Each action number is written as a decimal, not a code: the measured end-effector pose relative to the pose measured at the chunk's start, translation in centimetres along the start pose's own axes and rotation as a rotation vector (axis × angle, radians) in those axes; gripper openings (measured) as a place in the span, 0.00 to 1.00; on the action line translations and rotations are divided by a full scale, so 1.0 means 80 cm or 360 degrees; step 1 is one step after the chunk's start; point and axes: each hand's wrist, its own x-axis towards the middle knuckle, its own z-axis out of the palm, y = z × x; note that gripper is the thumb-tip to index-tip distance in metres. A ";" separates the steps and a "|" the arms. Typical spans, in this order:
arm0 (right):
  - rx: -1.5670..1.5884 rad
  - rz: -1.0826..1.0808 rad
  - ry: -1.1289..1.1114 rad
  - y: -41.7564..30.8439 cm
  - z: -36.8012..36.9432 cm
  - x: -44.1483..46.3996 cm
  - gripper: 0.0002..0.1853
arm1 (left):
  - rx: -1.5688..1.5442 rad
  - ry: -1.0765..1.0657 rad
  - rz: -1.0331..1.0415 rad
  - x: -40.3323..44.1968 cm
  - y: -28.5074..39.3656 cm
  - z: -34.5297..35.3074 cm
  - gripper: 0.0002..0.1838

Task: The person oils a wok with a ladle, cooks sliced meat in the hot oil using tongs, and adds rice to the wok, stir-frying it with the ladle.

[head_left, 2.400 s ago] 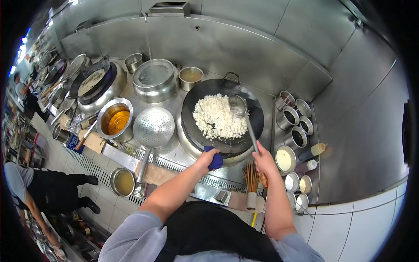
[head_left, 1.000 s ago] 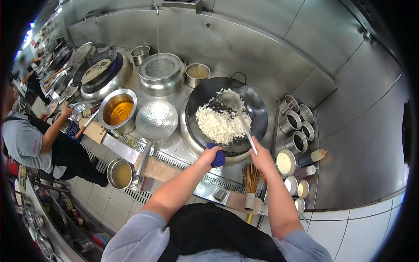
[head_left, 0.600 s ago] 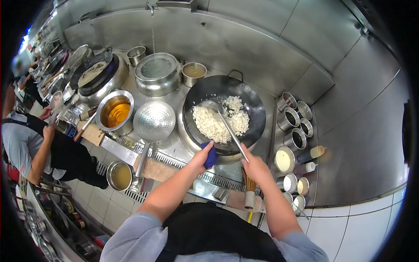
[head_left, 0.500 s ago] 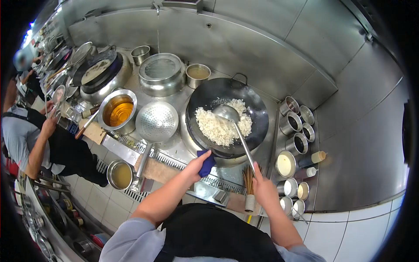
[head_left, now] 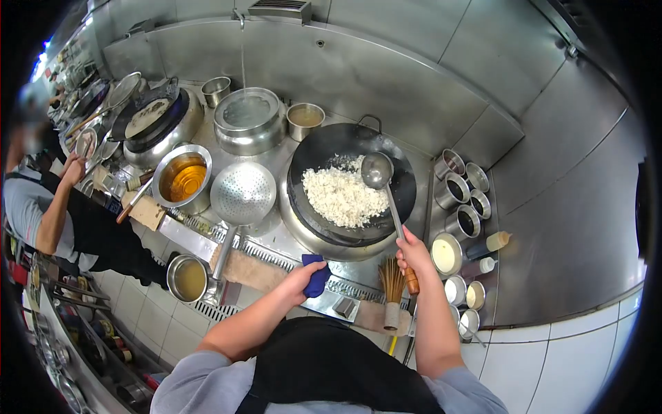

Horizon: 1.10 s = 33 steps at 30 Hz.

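A black wok [head_left: 403, 196] sits on the round burner and holds a heap of white rice [head_left: 341, 195]. My right hand [head_left: 416, 254] is wrapped round the long handle of a metal ladle [head_left: 377, 170], whose bowl rests at the right side of the rice. The wooden end of the handle shows below my fingers. My left hand [head_left: 301, 281] grips a folded dark blue cloth [head_left: 316, 276] in front of the wok's near rim, apart from it.
A perforated strainer [head_left: 243, 194] and a pot of orange oil [head_left: 183, 183] stand left. A lidded-looking round pot [head_left: 248, 121] is behind. Seasoning containers [head_left: 447, 254] line the right; a bamboo brush [head_left: 392, 293] lies near my right forearm. A co-worker [head_left: 52, 214] stands far left.
My left hand with the cloth has moved off the wok's rim, down and left. The ladle has swept through the rice and now sits at its right side; the rice has shifted together.
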 end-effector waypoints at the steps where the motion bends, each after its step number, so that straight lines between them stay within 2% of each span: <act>1: -0.0424 -0.0217 0.0116 -0.003 0.007 0.005 0.31 | 0.0000 -0.0017 -0.0003 -0.003 0.004 -0.002 0.15; 2: -0.0841 -0.0420 0.0233 0.000 0.013 0.006 0.31 | 0.0001 -0.0025 -0.0023 -0.008 0.004 -0.007 0.14; 4: -0.0699 -0.0421 0.0178 0.005 0.012 -0.008 0.31 | -0.0038 -0.0010 -0.0027 -0.010 -0.001 -0.016 0.14; 6: -0.0136 -0.0245 -0.0040 0.011 0.013 -0.015 0.31 | -0.0073 -0.0013 0.0003 -0.009 0.003 -0.022 0.14; 7: 0.0011 -0.0084 -0.0100 0.022 0.004 0.006 0.32 | -0.0065 -0.0006 0.0006 -0.010 0.001 -0.025 0.14; 8: 0.0009 -0.0085 -0.0097 0.024 0.004 0.010 0.32 | -0.0059 -0.0002 0.0009 -0.011 -0.002 -0.026 0.14; 11: -0.0834 -0.0429 0.0254 0.023 0.017 0.019 0.32 | -0.0042 -0.0013 0.0017 -0.010 -0.003 -0.029 0.14; 12: -0.0828 -0.0416 0.0248 0.028 0.016 0.012 0.32 | -0.0041 -0.0001 0.0007 -0.013 -0.004 -0.033 0.14; 14: -0.0447 -0.0403 0.0059 0.021 0.017 -0.012 0.31 | -0.0071 -0.0034 0.0025 -0.013 0.000 -0.031 0.14; 16: -0.0339 -0.0333 0.0005 0.020 0.020 -0.008 0.31 | -0.0060 -0.0007 0.0016 -0.014 0.000 -0.027 0.14; 18: -0.0121 -0.0019 -0.0032 -0.001 0.027 0.010 0.31 | -0.0040 0.0012 0.0006 -0.013 -0.003 -0.021 0.14; 19: -0.0442 -0.0222 0.0067 -0.010 0.032 0.023 0.31 | -0.0021 -0.0011 0.0002 -0.011 -0.003 -0.018 0.14; 20: -0.0439 -0.0225 0.0056 -0.016 0.034 0.031 0.31 | 0.0003 -0.0021 -0.0008 -0.010 -0.003 -0.019 0.14; 22: -0.0519 -0.0554 0.0229 -0.019 0.036 0.034 0.31 | 0.0013 -0.0047 -0.0005 -0.007 -0.009 -0.026 0.14; 24: -0.0359 -0.0576 0.0202 -0.024 0.034 0.047 0.32 | 0.0011 -0.0048 -0.0029 -0.004 -0.010 -0.027 0.13; 27: -0.0303 -0.0119 -0.0009 -0.033 0.021 0.056 0.31 | 0.0007 0.0046 -0.0019 -0.012 -0.009 -0.019 0.14; 28: -0.0301 -0.0119 -0.0007 -0.031 0.020 0.050 0.31 | 0.0010 0.0045 -0.0021 -0.014 -0.007 -0.019 0.14; 30: -0.0997 -0.0594 0.0275 -0.012 0.017 0.014 0.30 | -0.0077 0.0038 -0.0001 -0.018 -0.006 -0.027 0.15; 32: -0.0599 -0.0431 0.0110 0.000 0.014 -0.059 0.30 | -0.0103 0.0090 0.0036 -0.021 -0.005 -0.034 0.15; 33: -0.0599 -0.0425 0.0107 0.014 0.003 -0.068 0.30 | -0.0139 0.0133 0.0088 -0.021 -0.004 -0.036 0.16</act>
